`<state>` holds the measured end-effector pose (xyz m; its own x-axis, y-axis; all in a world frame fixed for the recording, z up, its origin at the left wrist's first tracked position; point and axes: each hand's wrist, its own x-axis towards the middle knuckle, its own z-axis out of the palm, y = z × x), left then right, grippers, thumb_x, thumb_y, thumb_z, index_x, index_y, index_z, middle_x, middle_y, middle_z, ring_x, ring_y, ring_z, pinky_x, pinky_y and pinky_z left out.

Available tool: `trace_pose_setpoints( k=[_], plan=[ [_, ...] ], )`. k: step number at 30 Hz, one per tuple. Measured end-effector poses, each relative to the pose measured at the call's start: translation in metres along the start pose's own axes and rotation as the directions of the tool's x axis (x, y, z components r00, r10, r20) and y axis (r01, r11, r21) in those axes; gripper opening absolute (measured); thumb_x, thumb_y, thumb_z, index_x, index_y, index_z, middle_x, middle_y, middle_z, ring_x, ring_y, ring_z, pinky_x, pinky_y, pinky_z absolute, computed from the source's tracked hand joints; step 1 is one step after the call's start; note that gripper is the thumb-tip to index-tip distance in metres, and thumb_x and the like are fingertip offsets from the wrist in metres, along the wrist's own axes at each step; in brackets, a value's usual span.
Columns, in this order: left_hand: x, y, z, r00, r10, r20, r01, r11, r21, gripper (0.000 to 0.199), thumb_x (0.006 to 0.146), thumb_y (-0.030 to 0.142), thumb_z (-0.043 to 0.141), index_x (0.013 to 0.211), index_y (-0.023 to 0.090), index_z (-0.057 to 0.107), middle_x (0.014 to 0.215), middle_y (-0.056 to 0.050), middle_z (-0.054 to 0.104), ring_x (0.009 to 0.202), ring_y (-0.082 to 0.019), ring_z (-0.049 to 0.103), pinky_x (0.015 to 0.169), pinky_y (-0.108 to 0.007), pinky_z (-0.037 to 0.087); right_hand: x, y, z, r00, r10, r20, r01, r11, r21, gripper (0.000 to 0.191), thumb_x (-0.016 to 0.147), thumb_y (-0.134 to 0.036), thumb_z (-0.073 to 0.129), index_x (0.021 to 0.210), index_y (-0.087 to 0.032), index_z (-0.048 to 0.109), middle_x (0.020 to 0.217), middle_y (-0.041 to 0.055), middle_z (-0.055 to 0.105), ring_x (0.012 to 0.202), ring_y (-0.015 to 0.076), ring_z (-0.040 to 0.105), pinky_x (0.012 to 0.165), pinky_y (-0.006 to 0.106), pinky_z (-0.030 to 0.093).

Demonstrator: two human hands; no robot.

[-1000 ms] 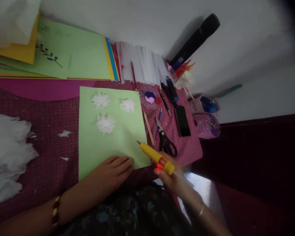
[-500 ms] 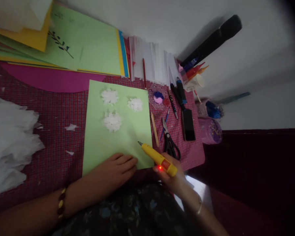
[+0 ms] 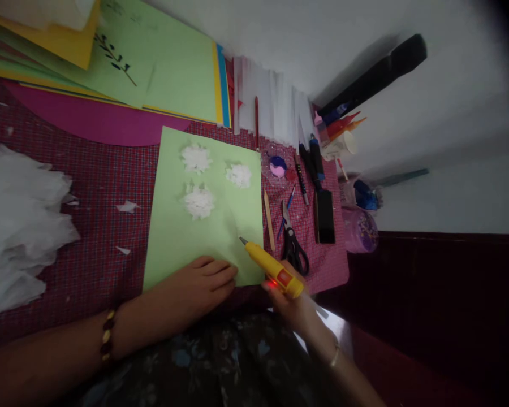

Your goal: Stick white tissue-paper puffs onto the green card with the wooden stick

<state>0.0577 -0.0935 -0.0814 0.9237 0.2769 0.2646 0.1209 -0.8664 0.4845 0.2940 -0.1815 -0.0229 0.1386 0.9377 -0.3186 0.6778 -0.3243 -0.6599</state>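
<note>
My left hand (image 3: 206, 282) lies flat on the lower edge of a light green sheet of paper (image 3: 169, 237), fingers stretched out. In my right hand (image 3: 288, 294) is a yellow glue gun (image 3: 269, 267) with a small red light lit on its body. Its metal nozzle points up and left, over the right part of the sheet; whether it touches the paper I cannot tell. Three white ruffled paper flowers sit on the upper half of the sheet: one at the upper left (image 3: 195, 157), one at the right (image 3: 238, 175) and one lower down (image 3: 199, 202).
White crumpled tissue paper (image 3: 21, 226) is heaped at the left. Right of the sheet lie black-handled scissors (image 3: 296, 251), a wooden stick (image 3: 269, 220), a paint palette (image 3: 277, 167) and a phone (image 3: 324, 217). Coloured papers (image 3: 173, 68) are stacked at the back.
The camera view has tilted and shifted slightly. The glue gun's nozzle stays over nearly the same part of the sheet, and my left hand keeps its place on the paper.
</note>
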Motion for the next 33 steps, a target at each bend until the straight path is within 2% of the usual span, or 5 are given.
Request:
trace_pose_setpoints(
  k=[5, 10, 23, 30, 33],
  plan=[
    [0.0, 0.0, -0.001, 1.0, 0.001, 0.004, -0.001, 1.0, 0.003, 0.021, 0.095, 0.026, 0.055, 0.114, 0.02, 0.061, 0.126, -0.007, 0.063, 0.112, -0.022, 0.056, 0.094, -0.035, 0.038, 0.003, -0.001, -0.001, 0.999, -0.021, -0.045, 0.023, 0.999, 0.028, 0.011, 0.087, -0.03, 0.062, 0.086, -0.021, 0.055, 0.078, 0.0004, 0.059, 0.069, 0.016, 0.057, 0.063, 0.028, 0.046],
    [0.002, 0.0, -0.003, 1.0, -0.002, 0.0, 0.002, 1.0, -0.006, 0.02, 0.095, 0.026, 0.056, 0.113, 0.02, 0.061, 0.124, -0.006, 0.064, 0.111, -0.022, 0.056, 0.094, -0.035, 0.037, 0.009, -0.005, -0.001, 0.992, -0.123, -0.031, 0.126, 0.989, 0.077, 0.025, 0.086, -0.022, 0.062, 0.11, -0.024, 0.057, 0.105, 0.0043, 0.063, 0.095, 0.0189, 0.061, 0.083, 0.031, 0.049],
    [0.002, -0.001, -0.001, 1.0, -0.002, -0.016, 0.002, 1.0, -0.024, 0.019, 0.094, 0.024, 0.056, 0.112, 0.02, 0.061, 0.123, -0.006, 0.064, 0.112, -0.022, 0.055, 0.093, -0.034, 0.037, 0.011, 0.001, 0.002, 1.0, 0.016, -0.026, -0.016, 1.0, 0.009, 0.017, 0.083, -0.028, 0.064, 0.078, -0.022, 0.049, 0.07, -0.0032, 0.053, 0.061, 0.0134, 0.052, 0.058, 0.027, 0.042],
    [0.004, 0.001, -0.001, 1.0, -0.006, -0.015, 0.005, 1.0, -0.017, 0.014, 0.095, 0.026, 0.055, 0.107, 0.02, 0.061, 0.122, -0.005, 0.064, 0.112, -0.022, 0.055, 0.091, -0.036, 0.038, 0.014, 0.005, 0.008, 0.997, -0.063, -0.047, 0.068, 0.99, 0.125, 0.022, 0.083, -0.025, 0.063, 0.105, -0.023, 0.059, 0.101, 0.0037, 0.066, 0.09, 0.0183, 0.063, 0.08, 0.031, 0.05],
    [0.004, 0.001, -0.003, 1.0, -0.005, -0.02, 0.005, 1.0, -0.012, 0.013, 0.096, 0.027, 0.054, 0.104, 0.02, 0.061, 0.123, -0.004, 0.064, 0.111, -0.021, 0.056, 0.091, -0.036, 0.037, 0.014, 0.01, 0.011, 0.998, -0.05, -0.048, 0.056, 0.991, 0.124, 0.017, 0.082, -0.024, 0.063, 0.099, -0.022, 0.06, 0.093, 0.0027, 0.065, 0.083, 0.0178, 0.062, 0.073, 0.03, 0.051]
  ],
)
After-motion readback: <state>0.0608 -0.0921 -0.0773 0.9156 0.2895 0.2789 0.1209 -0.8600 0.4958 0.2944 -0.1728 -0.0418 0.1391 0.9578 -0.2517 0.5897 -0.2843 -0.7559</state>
